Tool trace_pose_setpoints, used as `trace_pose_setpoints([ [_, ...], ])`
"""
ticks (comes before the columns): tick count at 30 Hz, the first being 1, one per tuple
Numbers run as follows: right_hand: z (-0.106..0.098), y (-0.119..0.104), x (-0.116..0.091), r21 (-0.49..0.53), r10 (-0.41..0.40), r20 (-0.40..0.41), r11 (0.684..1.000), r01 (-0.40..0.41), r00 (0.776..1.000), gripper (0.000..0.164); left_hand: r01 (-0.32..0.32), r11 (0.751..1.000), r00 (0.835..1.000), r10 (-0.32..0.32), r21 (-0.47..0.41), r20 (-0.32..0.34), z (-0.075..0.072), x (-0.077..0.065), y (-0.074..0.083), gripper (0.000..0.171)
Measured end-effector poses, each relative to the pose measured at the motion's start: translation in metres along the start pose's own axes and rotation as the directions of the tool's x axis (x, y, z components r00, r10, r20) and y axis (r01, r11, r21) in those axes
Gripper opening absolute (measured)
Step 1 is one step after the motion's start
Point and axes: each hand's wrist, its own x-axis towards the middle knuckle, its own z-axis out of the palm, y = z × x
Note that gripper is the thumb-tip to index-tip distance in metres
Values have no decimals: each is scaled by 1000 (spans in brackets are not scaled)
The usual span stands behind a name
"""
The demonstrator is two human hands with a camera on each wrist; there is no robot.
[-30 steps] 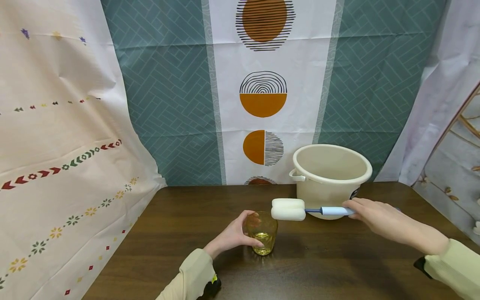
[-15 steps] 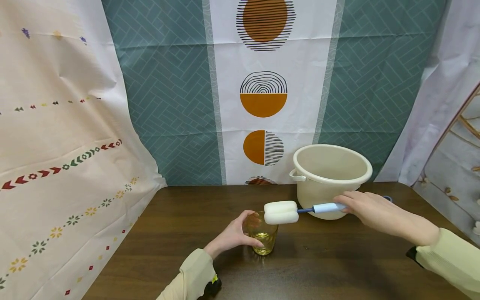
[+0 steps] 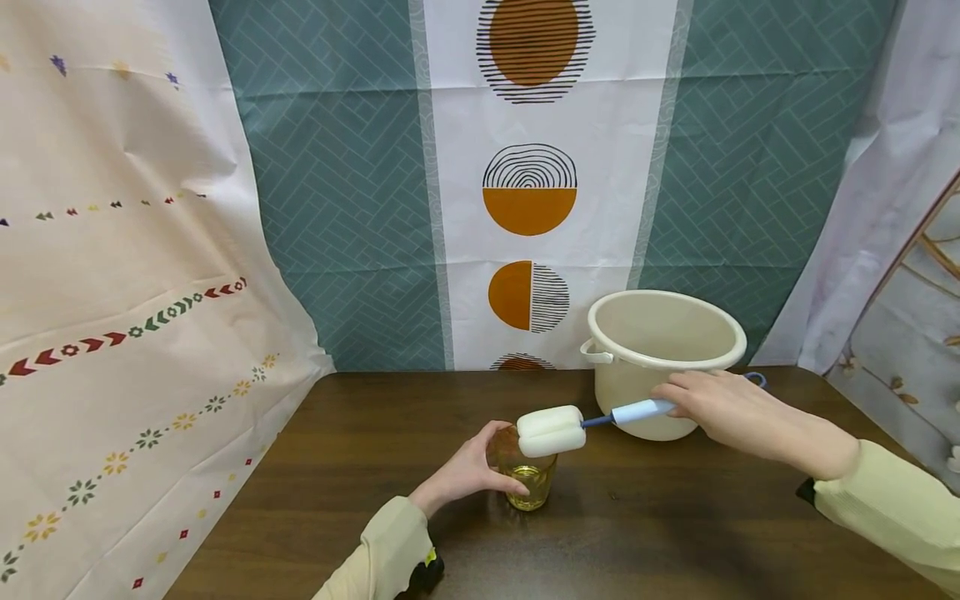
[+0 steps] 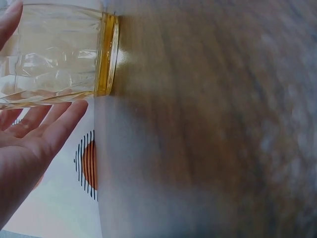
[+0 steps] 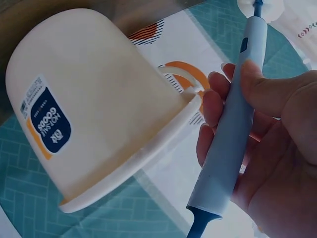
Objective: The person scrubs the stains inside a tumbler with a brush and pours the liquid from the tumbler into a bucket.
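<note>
A see-through amber glass [image 3: 529, 490] stands upright on the table, and my left hand [image 3: 471, 468] grips its side between thumb and fingers. In the left wrist view the glass [image 4: 54, 54] shows its thick base on the wood. My right hand [image 3: 727, 415] holds a sponge cup brush by its light-blue handle [image 3: 641, 411]. In the right wrist view the fingers curl round that handle [image 5: 225, 144]. The brush's white sponge head [image 3: 551, 431] is tilted down to the left, over the glass's rim; whether it touches the rim I cannot tell.
A cream plastic bucket [image 3: 622, 387] with a side handle stands at the back right of the dark wooden table [image 3: 360, 467], behind my right hand. A patterned curtain [image 3: 345, 208] hangs along the table's back edge, with a cream cloth [image 3: 150, 292] on the left.
My right hand has moved left with the brush, bringing the sponge head from beside the glass to over its rim and tilting it downward. The left hand and glass have stayed in place.
</note>
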Motion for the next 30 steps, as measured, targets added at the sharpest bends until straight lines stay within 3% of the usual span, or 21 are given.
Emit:
trace_pose_setpoints([
  [10, -8, -6, 15, -50, 33, 70, 998, -29, 997, 32, 4, 997, 1000, -3, 72, -8, 0, 1, 0, 78],
  [30, -10, -16, 37, -148, -62, 40, 987, 67, 997, 30, 0, 997, 1000, 0, 80, -1, -1, -1, 2, 79],
])
